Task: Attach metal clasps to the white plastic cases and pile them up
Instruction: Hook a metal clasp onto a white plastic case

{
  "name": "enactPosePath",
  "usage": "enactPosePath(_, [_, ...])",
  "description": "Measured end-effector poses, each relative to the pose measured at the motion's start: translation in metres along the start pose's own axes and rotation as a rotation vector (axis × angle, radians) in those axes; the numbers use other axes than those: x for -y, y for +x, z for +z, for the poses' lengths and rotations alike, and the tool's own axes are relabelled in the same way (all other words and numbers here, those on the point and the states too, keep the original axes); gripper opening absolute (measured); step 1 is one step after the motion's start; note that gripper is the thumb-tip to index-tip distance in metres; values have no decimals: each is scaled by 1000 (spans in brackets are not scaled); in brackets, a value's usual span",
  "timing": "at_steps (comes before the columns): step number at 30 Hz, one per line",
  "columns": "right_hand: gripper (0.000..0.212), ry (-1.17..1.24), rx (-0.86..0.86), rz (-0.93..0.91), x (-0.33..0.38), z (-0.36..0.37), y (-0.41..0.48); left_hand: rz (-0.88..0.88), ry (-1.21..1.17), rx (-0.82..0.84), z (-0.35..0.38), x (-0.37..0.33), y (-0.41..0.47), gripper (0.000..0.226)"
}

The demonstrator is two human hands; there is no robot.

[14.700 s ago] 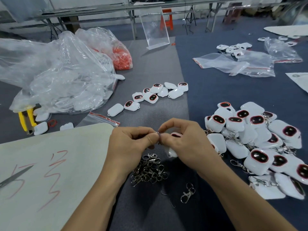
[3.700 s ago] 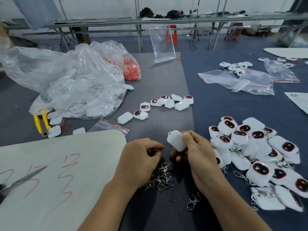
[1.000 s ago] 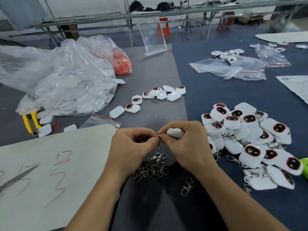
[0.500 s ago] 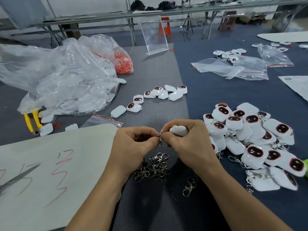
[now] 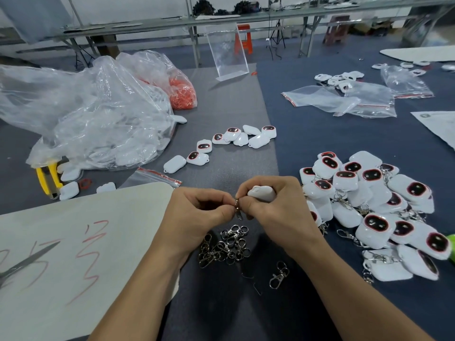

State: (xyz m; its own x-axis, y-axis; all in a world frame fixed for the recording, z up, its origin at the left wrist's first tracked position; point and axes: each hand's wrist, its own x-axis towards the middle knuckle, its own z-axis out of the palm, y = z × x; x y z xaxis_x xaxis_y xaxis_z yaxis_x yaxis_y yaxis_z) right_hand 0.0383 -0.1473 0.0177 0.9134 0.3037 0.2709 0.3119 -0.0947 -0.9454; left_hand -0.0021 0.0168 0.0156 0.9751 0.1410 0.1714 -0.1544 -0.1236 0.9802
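Metal clasp [image 5: 237, 208] pinched between both hands, meeting a white case [image 5: 261, 193].

The left hand [image 5: 197, 212] pinches the clasp in curled fingers; the right hand [image 5: 278, 212] curls round the case, both just above the heap of loose clasps [image 5: 225, 244]. The ring seems only partly through the case's loop, though the fingers hide the joint. A slipping pinch would likely drop the clasp into the heap or let the ring close short of the loop. The finished pile [image 5: 369, 207] lies at the right.

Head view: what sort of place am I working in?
Probably a small assembly workshop: a heap of white plastic cases, loose metal clasps, and bulk clear plastic bags of parts.
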Motion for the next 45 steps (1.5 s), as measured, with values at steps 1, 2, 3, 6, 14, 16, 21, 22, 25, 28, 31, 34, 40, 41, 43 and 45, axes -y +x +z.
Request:
enactPosePath(1, [19, 43, 14, 22, -1, 1, 1, 2, 2, -8, 0, 0, 0, 14])
enactPosePath(2, [18, 84, 27, 39, -2, 1, 1, 2, 1, -17, 1, 1, 0, 13])
enactPosePath(3, [18, 120, 43, 50, -2, 1, 1, 2, -1, -23, 1, 2, 0, 14])
enactPosePath(6, [16, 211, 92, 74, -2, 2, 1, 9, 4, -31, 1, 3, 0, 14])
enactPosePath(14, [16, 462, 143, 164, 0, 4, 1, 25, -20, -103, 8, 0, -2, 14])
enactPosePath(16, [14, 521, 154, 197, 0, 4, 1, 32, -40, -120, 11, -1, -2, 19])
enactPosePath(21, [8, 649, 175, 312, -2, 6, -1, 41, -50, -147, 14, -3, -2, 21])
enactPosePath(22, [8, 648, 170, 330, -3, 6, -1, 40, -43, -151, 15, -2, -2, 20])
enactPosePath(25, [7, 643, 159, 384, -4, 8, -1, 39, -31, -167, 14, -2, -2, 19])
enactPosePath(28, [6, 696, 164, 425, -3, 8, -1, 50, -30, -157, 15, -2, -2, 20])
enactPosePath(31, [5, 737, 171, 449, -1, 9, -1, 73, -20, -166, 14, -4, -3, 21])
enactPosePath(34, [13, 672, 152, 450, 1, 10, -2, 93, 11, -180, 12, -4, -2, 23])
enactPosePath(40, [30, 612, 94, 523, 4, 11, -2, 85, 51, -171, 9, -7, -2, 22])
enactPosePath(41, [31, 608, 93, 531, 4, 12, -2, 85, 53, -167, 9, -7, -2, 23])
enactPosePath(43, [31, 598, 91, 537, 6, 12, -2, 86, 53, -160, 8, -8, -2, 23])
enactPosePath(45, [31, 591, 89, 543, 7, 12, -2, 88, 50, -148, 6, -8, -2, 24])
